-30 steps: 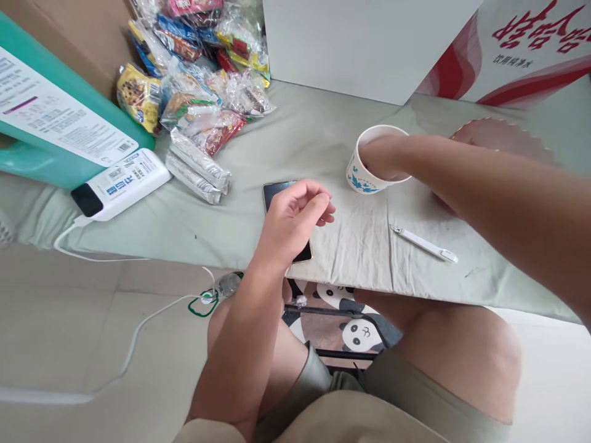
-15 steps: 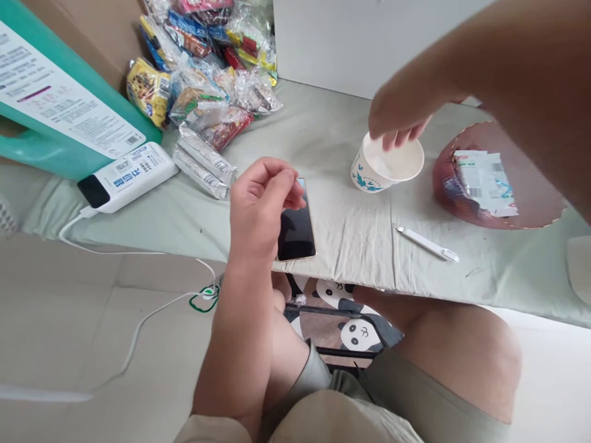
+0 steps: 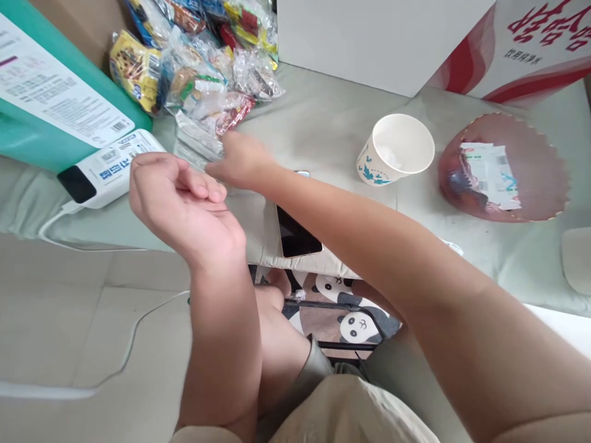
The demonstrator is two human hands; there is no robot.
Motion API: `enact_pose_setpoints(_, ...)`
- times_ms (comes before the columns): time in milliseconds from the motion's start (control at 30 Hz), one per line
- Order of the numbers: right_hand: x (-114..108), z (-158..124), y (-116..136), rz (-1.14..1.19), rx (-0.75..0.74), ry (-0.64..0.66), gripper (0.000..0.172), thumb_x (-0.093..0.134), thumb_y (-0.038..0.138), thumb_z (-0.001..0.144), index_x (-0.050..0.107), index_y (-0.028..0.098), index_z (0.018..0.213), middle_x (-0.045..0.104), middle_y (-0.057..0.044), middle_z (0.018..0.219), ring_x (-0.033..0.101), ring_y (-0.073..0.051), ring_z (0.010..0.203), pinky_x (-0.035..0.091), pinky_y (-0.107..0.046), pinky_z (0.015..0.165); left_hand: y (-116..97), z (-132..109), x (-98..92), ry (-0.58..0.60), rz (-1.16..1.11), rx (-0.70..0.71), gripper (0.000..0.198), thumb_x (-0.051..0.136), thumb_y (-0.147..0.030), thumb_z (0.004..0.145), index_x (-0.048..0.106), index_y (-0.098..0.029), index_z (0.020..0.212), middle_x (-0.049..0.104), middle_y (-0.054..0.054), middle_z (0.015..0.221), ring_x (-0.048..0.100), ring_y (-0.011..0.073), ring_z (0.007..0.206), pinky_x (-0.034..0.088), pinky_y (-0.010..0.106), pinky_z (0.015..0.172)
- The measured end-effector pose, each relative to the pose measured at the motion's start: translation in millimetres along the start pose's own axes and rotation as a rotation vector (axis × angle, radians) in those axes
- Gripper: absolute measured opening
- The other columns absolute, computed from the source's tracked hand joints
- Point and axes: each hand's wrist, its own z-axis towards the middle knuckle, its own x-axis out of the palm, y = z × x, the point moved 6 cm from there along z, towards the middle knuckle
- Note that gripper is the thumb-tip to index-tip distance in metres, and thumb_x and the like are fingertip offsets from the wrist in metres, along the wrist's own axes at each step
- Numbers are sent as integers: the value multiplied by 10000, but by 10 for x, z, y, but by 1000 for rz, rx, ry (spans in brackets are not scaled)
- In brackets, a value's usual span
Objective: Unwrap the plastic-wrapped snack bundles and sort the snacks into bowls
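Note:
My right hand (image 3: pixel 237 161) reaches across my body to the left. Its fingers are pressed together on the near end of the silver snack packets (image 3: pixel 196 140) at the edge of the snack pile (image 3: pixel 184 61). My left hand (image 3: pixel 178 197) is raised in front of the table, palm up, fingers loosely curled in, with nothing visible in them. A dark phone (image 3: pixel 298 237) lies at the table's front edge, partly under my right forearm. The white paper cup (image 3: pixel 397 147) with blue leaf print stands alone, with something whitish inside.
A pink scalloped dish (image 3: pixel 545 184) holding wrappers sits at the right. A white power bank (image 3: pixel 106 172) with its cable and a teal box (image 3: pixel 46 111) lie at the left. A white box (image 3: pixel 369 37) and a red-and-white carton (image 3: pixel 530 49) stand behind. A panda-print stool (image 3: pixel 341 307) shows below.
My right hand came out of the cup, lifted, then swung left across to the silver packets. My left hand moved left off the phone and turned palm up.

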Motion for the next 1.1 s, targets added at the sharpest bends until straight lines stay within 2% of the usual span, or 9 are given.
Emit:
enact_pose_setpoints(133,-320,-542,-123,-194,54,-58,320,674,384,891,394,229,879,626,-50,1010,592,-211,990,531,-410,966,74,-46,65,57,8,-17,192,497,-99,695,485,-222,548,270,-52,488,207,102,431,152,282,489)
enact_pose_setpoints(433,-834,-1315,-339,57,-60,-327,220,619,341,922,549,187,1061,664,-39,1030,625,-207,971,538,-383,924,273,-230,206,104,117,33,133,507,-104,735,500,-188,632,391,-62,558,329,74,467,239,222,464)
enact_pose_setpoints(500,-935,-1480,-360,-77,-50,-480,240,613,282,942,556,184,1153,667,-67,1117,631,-230,1068,538,-408,986,405,-330,264,225,207,-81,25,635,-168,802,615,-182,798,558,-20,757,522,95,632,390,208,532)
enact_pose_setpoints(600,-962,-1820,-299,-292,-140,-661,354,621,228,950,564,190,1297,642,-125,1289,609,-265,1215,511,-430,1087,642,-606,425,577,179,-339,391,851,-367,777,635,-279,1091,661,-2,1117,664,151,977,568,262,771)
enact_pose_setpoints(667,-890,-2073,-234,-371,-296,-672,411,620,253,948,571,207,1353,629,-140,1367,606,-285,1260,507,-454,1103,726,-773,493,725,90,-426,435,895,-387,735,621,-295,1059,684,-8,1093,688,167,996,587,300,847)
enact_pose_setpoints(767,-813,-2497,-251,-344,-475,-586,372,589,297,969,601,228,1334,674,-126,1339,650,-289,1237,545,-476,1041,857,-886,484,746,99,-520,342,863,-300,729,653,-268,998,709,-10,938,726,180,884,595,329,819)
enact_pose_setpoints(833,-887,-2811,-421,-313,-401,-604,261,574,248,986,642,243,1237,729,-101,1208,703,-260,1130,574,-442,965,958,-944,459,757,151,-605,412,852,-277,693,672,-265,1063,733,-2,926,748,207,852,607,348,773)
enact_pose_setpoints(967,-1198,-3522,-1022,-556,-18,-889,163,597,237,969,681,251,1109,751,-97,1068,719,-272,1004,568,-449,908,1122,-1170,453,918,202,-771,658,891,-355,641,631,-288,1241,765,56,1113,771,297,1011,642,405,810)
enact_pose_setpoints(1100,-1263,-3841,-1630,-710,226,-806,368,617,374,941,675,206,1263,720,-163,1257,674,-352,1103,531,-537,976,1230,-1455,438,1054,236,-823,733,895,-355,690,528,-330,1324,739,59,1189,759,297,1084,640,430,867)
